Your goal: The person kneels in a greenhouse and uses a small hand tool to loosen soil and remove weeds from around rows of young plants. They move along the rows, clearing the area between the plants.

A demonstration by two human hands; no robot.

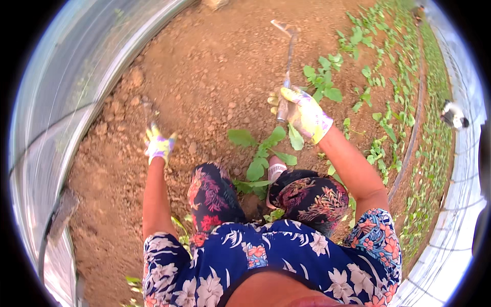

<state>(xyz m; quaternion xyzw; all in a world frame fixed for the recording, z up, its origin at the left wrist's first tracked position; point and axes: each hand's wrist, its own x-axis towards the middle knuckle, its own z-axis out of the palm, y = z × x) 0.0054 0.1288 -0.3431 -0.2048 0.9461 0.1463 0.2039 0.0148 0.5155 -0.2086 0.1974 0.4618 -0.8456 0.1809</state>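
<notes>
My right hand [305, 111], in a yellow and purple patterned glove, grips the short handle of a hand hoe [290, 57]. The hoe's thin metal neck points away from me and its angled blade is over bare soil. My left hand [159, 146], in a matching glove, is low over the soil at the left. Its fingers look spread, and something thin and blurred lies just beyond the fingertips; I cannot tell what it is. Between my hands and knees grows a broad-leaved green plant [259, 165]. Another leafy plant [324, 80] stands right of the hoe.
Clear plastic sheeting [115, 61] of a tunnel greenhouse curves along the left. Rows of green seedlings [383, 122] grow at the right, with a dark hose [416, 130] running through them. A white and black object [454, 115] is by the right wall. Clods [134, 76] lie near the left edge.
</notes>
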